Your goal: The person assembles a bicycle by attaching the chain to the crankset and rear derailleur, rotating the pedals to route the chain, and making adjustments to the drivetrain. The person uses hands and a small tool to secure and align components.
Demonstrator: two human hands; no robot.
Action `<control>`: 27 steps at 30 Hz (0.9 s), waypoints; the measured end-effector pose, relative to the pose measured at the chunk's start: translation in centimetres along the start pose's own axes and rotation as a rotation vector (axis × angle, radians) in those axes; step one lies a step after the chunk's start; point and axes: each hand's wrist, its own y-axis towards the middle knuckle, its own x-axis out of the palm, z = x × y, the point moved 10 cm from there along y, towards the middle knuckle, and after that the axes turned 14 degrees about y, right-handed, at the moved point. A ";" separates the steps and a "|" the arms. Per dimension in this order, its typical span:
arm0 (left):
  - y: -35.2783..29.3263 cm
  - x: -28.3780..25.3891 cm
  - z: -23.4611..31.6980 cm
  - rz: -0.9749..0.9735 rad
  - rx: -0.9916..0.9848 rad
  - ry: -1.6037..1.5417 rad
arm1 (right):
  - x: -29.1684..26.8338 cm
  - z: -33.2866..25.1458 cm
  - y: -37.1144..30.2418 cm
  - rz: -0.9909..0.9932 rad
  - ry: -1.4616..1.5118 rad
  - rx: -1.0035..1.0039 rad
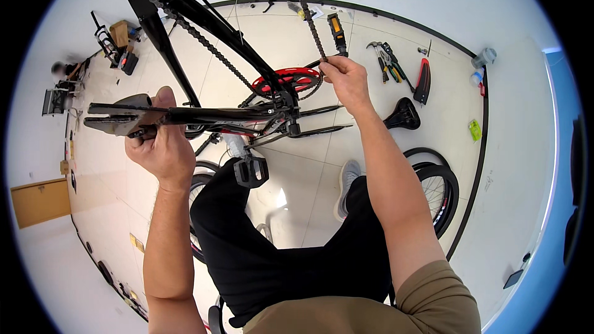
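My left hand point(164, 157) is closed around the grey-black plate-like end of the black bicycle frame point(223, 114), thumb up. At its lower end, the frame carries a red chainring point(286, 74). Just right of this chainring, my right hand point(346, 81) pinches the bicycle chain point(301, 9) between thumb and fingers. From those fingertips the chain rises past the top of the view. Another run of it slants from the upper left down to the chainring. One black pedal point(250, 172) is near my left knee; another pedal point(336, 30), with orange reflectors, lies beyond my right hand.
On the pale tiled floor at right are pliers and other hand tools point(388, 61), a red-and-black fender point(422, 83) and a black saddle point(403, 114). A wheel point(440, 195) lies by my right leg. Bottles point(482, 58) stand at the far right wall; black parts point(111, 46) sit far left.
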 end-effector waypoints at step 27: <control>0.2 -0.1 -0.5 -0.022 0.015 0.010 | -0.2 1.1 0.0 -0.046 -0.207 0.063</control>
